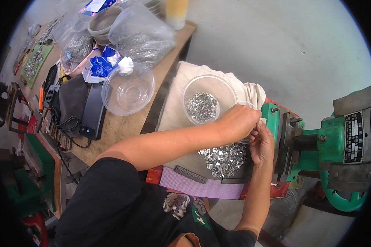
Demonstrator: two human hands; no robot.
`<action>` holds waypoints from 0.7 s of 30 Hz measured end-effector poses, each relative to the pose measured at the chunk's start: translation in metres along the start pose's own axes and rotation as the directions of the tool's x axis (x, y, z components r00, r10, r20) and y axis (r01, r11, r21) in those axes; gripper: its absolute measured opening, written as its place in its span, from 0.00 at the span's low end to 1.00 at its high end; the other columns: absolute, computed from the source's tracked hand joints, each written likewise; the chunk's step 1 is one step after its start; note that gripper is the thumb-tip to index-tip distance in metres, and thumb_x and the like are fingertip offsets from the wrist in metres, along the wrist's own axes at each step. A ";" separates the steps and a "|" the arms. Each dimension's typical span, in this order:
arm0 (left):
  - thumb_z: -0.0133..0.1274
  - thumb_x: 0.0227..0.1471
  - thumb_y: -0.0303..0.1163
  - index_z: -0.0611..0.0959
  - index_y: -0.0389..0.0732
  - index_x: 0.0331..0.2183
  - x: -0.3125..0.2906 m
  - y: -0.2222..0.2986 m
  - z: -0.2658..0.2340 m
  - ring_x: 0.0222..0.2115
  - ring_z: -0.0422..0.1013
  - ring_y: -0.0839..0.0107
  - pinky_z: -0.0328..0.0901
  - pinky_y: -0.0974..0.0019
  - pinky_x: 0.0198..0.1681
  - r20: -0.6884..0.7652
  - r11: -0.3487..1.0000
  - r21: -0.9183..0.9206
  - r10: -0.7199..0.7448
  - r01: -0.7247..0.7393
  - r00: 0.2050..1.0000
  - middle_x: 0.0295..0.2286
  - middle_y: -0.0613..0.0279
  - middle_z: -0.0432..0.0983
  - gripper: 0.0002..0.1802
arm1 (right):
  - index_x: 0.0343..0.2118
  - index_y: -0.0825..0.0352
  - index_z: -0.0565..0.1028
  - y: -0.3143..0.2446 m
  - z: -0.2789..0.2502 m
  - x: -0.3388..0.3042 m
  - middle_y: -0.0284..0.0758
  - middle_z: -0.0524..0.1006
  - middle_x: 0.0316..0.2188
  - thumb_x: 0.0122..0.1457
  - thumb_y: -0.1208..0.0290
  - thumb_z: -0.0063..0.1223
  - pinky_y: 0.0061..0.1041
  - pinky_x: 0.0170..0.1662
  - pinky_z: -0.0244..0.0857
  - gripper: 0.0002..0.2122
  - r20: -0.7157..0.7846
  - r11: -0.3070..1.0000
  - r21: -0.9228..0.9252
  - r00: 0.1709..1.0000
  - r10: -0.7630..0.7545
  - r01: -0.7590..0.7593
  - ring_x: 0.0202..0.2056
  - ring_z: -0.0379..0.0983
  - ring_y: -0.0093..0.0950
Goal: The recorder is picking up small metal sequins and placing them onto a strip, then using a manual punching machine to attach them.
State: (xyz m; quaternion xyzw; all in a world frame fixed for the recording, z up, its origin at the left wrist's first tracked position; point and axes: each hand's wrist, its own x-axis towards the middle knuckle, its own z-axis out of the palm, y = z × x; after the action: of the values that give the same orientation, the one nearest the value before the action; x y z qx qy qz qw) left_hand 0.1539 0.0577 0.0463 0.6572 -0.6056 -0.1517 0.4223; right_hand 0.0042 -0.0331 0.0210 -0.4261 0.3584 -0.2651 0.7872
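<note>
My left hand [238, 120] reaches across from the left, its fingers curled and closed; what they hold is hidden. Meeting its fingertips, my right hand [263, 144] is also closed, thumb and fingers pinched together. A small pale bit shows at the fingertips, too small to name. Beneath both hands is a smaller clear plastic tub [246, 103], mostly covered. Left of them stands a round clear tub [189, 88] with small silvery metal pieces [202, 108] in it. Nearer me lies a loose heap of shiny metal pieces [224, 160].
A green press machine [334, 142] stands close on the right. A purple mat [185, 183] and a dark ruler-like strip [190, 174] lie along the front edge. On the wooden table at left are an empty clear bowl [128, 92], a black phone [92, 111] and plastic bags [142, 35].
</note>
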 end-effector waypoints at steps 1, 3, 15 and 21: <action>0.57 0.51 0.27 0.82 0.34 0.30 0.001 0.000 -0.001 0.29 0.78 0.46 0.72 0.50 0.35 -0.023 1.000 0.002 0.003 -0.003 1.000 0.26 0.46 0.80 0.06 | 0.39 0.67 0.79 0.001 0.001 -0.001 0.25 0.78 0.27 0.62 0.70 0.59 0.12 0.26 0.67 0.07 -0.009 1.000 0.009 1.000 -0.005 0.005 0.26 0.70 0.12; 0.57 0.51 0.27 0.82 0.34 0.29 0.003 0.000 -0.002 0.29 0.78 0.47 0.72 0.50 0.35 0.009 1.000 0.017 0.003 -0.004 1.000 0.25 0.46 0.80 0.05 | 0.39 0.67 0.79 0.002 0.003 -0.002 0.25 0.78 0.28 0.63 0.69 0.59 0.12 0.27 0.70 0.08 -0.015 1.000 0.016 1.000 -0.009 0.009 0.27 0.71 0.13; 0.55 0.42 0.26 0.80 0.33 0.24 0.012 -0.012 0.006 0.28 0.77 0.47 0.72 0.51 0.34 -0.055 0.999 0.028 0.028 -0.027 0.998 0.24 0.45 0.79 0.05 | 0.42 0.69 0.80 0.004 0.011 -0.004 0.27 0.77 0.26 0.67 0.64 0.54 0.15 0.28 0.72 0.12 -0.024 0.987 -0.157 0.998 -0.050 0.045 0.23 0.71 0.15; 0.55 0.41 0.26 0.79 0.32 0.25 0.012 -0.014 0.006 0.28 0.77 0.46 0.72 0.50 0.34 -0.103 0.998 0.024 0.051 -0.049 0.993 0.23 0.45 0.78 0.07 | 0.50 0.71 0.78 0.000 0.010 -0.007 0.28 0.78 0.26 0.68 0.64 0.52 0.18 0.26 0.70 0.16 -0.055 0.927 -0.374 0.998 -0.043 0.019 0.21 0.70 0.16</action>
State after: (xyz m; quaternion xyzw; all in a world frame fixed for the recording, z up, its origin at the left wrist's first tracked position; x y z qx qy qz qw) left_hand 0.1620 0.0428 0.0365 0.6533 -0.6008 -0.1000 0.4497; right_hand 0.0074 -0.0231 0.0273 -0.5651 0.4195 -0.2175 0.6763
